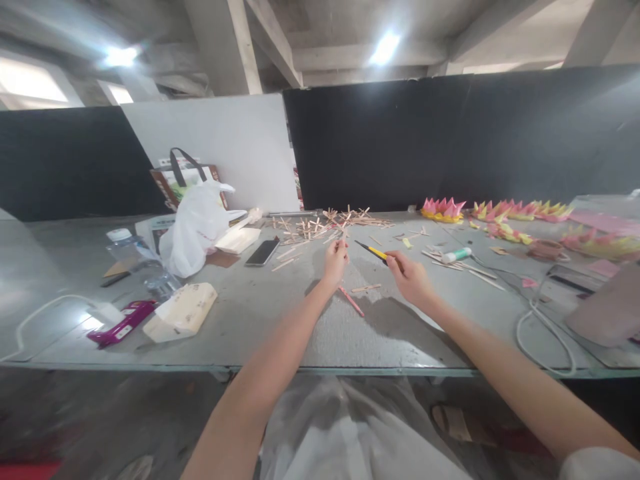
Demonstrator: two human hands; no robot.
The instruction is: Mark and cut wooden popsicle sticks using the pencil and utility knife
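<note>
My left hand [334,261] is closed in a pinch on a thin wooden stick [344,238] and holds it upright above the grey table [280,327]. My right hand [411,275] is closed around a yellow and black utility knife [373,251], whose blade points left toward the stick. The two hands are a short way apart. A pink stick [351,301] and a loose wooden stick [366,288] lie on the table just below them. A heap of wooden sticks [325,223] lies farther back.
Pink and yellow paper lotus flowers [443,209] line the back right. A phone [262,253], white plastic bag [196,227], water bottle [127,252], tissue pack [181,311] and purple object [121,323] sit left. A glue tube [456,255] and white cable [543,330] lie right.
</note>
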